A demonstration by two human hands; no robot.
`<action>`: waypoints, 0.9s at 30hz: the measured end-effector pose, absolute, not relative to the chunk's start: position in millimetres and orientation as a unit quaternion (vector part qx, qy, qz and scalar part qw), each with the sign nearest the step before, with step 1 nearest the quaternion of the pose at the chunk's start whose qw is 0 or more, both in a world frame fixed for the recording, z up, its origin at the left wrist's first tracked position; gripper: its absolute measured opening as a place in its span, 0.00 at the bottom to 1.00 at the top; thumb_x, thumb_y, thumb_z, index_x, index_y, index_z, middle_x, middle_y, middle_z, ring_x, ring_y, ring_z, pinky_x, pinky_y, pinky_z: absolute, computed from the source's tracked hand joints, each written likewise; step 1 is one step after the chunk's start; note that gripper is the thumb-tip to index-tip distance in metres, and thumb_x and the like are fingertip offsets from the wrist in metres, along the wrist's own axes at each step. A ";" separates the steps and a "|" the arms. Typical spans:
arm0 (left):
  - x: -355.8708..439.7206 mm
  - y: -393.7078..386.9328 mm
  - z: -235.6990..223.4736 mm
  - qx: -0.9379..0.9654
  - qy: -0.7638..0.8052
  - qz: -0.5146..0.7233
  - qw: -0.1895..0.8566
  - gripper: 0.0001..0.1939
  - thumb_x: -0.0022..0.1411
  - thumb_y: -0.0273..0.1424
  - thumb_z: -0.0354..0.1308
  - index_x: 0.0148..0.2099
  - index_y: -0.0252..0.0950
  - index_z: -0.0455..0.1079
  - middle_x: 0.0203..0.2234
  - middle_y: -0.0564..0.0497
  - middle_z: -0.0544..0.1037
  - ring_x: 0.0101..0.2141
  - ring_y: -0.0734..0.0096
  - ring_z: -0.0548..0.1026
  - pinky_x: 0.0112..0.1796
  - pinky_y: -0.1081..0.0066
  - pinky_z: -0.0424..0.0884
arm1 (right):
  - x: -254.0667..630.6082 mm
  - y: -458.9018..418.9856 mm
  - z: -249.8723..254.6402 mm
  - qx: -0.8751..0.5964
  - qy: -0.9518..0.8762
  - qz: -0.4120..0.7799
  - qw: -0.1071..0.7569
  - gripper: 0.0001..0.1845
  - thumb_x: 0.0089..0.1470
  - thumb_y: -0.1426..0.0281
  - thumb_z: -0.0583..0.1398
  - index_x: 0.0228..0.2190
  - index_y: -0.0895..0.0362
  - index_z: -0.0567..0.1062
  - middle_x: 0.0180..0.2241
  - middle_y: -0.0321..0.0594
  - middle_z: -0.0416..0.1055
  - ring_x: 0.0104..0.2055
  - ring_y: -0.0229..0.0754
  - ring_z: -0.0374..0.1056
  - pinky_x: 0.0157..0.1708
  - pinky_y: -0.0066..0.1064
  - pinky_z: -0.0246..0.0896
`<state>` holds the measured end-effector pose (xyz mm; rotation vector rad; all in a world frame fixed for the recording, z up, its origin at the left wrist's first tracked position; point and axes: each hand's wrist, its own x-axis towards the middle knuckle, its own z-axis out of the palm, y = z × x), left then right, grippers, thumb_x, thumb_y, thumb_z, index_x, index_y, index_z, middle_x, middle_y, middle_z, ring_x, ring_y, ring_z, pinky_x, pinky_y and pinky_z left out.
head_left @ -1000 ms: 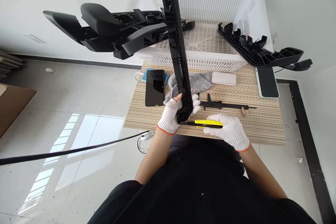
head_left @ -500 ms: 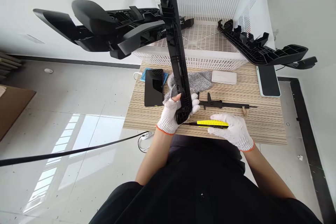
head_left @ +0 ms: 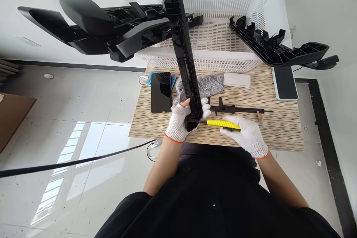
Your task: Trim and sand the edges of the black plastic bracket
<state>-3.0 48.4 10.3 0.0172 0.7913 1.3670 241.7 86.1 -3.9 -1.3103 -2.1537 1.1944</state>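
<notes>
My left hand (head_left: 178, 119), in a white knitted glove with the thumb tip bare, is wrapped round the lower end of a long black plastic trim piece (head_left: 184, 57). The ribbed piece rises away from me, past the top of the view. In my right hand (head_left: 247, 135), also gloved, is a yellow-and-black utility knife (head_left: 221, 123). Its narrow front end points left and meets the lower end of the trim piece; whether it touches cannot be made out. Just beyond the knife, a black caliper (head_left: 230, 109) lies on the wooden table (head_left: 279, 130).
A white plastic basket (head_left: 223, 59) stands at the back, with black trim parts (head_left: 111, 29) jutting out left and another trim part (head_left: 275, 50) right. A grey cloth (head_left: 210, 84), a black phone (head_left: 161, 93), a white case (head_left: 237, 80) and a pale-edged phone (head_left: 284, 83) lie before it.
My right hand has raised the knife slightly, bringing its front end up against the trim piece's lower end. The whole view has shifted a little; my left hand keeps its hold.
</notes>
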 end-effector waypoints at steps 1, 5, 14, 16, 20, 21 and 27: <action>-2.8 48.7 10.9 0.007 0.359 0.615 0.702 0.18 0.64 0.39 0.63 0.53 0.36 0.75 0.47 0.43 0.81 0.41 0.63 0.82 0.44 0.63 0.82 | 242.1 86.7 -3.7 -0.471 -0.755 0.417 0.183 0.23 0.55 0.54 0.71 0.52 0.43 0.84 0.49 0.36 0.83 0.52 0.55 0.80 0.58 0.51 0.75; -2.0 49.8 12.0 0.009 0.338 0.623 0.705 0.18 0.63 0.38 0.63 0.52 0.35 0.75 0.43 0.44 0.81 0.39 0.64 0.82 0.42 0.66 0.82 | 243.0 89.3 -3.5 -0.458 -0.780 0.403 0.142 0.22 0.53 0.55 0.73 0.50 0.43 0.85 0.46 0.35 0.85 0.48 0.56 0.82 0.53 0.51 0.78; -2.9 48.0 11.8 0.000 0.337 0.622 0.706 0.20 0.62 0.38 0.64 0.53 0.34 0.75 0.44 0.43 0.82 0.41 0.60 0.83 0.48 0.59 0.81 | 247.4 93.2 0.0 -0.467 -0.789 0.374 0.143 0.23 0.56 0.54 0.71 0.53 0.42 0.84 0.47 0.32 0.84 0.47 0.51 0.82 0.50 0.42 0.79; -2.4 47.5 12.3 -0.006 0.348 0.620 0.703 0.20 0.62 0.38 0.64 0.54 0.35 0.75 0.45 0.43 0.83 0.43 0.57 0.84 0.51 0.56 0.81 | 248.7 94.5 0.0 -0.445 -0.794 0.391 0.136 0.22 0.56 0.54 0.71 0.52 0.41 0.84 0.47 0.32 0.84 0.48 0.51 0.82 0.51 0.42 0.79; -0.9 47.0 14.4 -0.008 0.360 0.622 0.695 0.20 0.62 0.38 0.65 0.53 0.36 0.76 0.45 0.43 0.83 0.47 0.52 0.84 0.52 0.53 0.80 | 250.2 95.5 -0.7 -0.432 -0.796 0.398 0.142 0.23 0.56 0.54 0.71 0.53 0.42 0.84 0.49 0.33 0.84 0.50 0.51 0.82 0.55 0.43 0.78; -0.8 47.0 14.6 -0.004 0.360 0.622 0.695 0.20 0.62 0.38 0.65 0.54 0.36 0.76 0.45 0.43 0.83 0.47 0.51 0.83 0.53 0.53 0.79 | 250.3 95.3 -1.0 -0.435 -0.793 0.400 0.149 0.23 0.57 0.54 0.71 0.53 0.42 0.83 0.49 0.33 0.84 0.50 0.51 0.82 0.55 0.42 0.77; -1.1 47.6 14.4 0.000 0.354 0.620 0.700 0.20 0.60 0.38 0.67 0.53 0.36 0.76 0.42 0.44 0.83 0.42 0.56 0.84 0.51 0.55 0.80 | 249.1 94.1 -1.8 -0.437 -0.783 0.408 0.171 0.23 0.57 0.54 0.71 0.53 0.42 0.83 0.48 0.33 0.84 0.47 0.49 0.82 0.53 0.40 0.78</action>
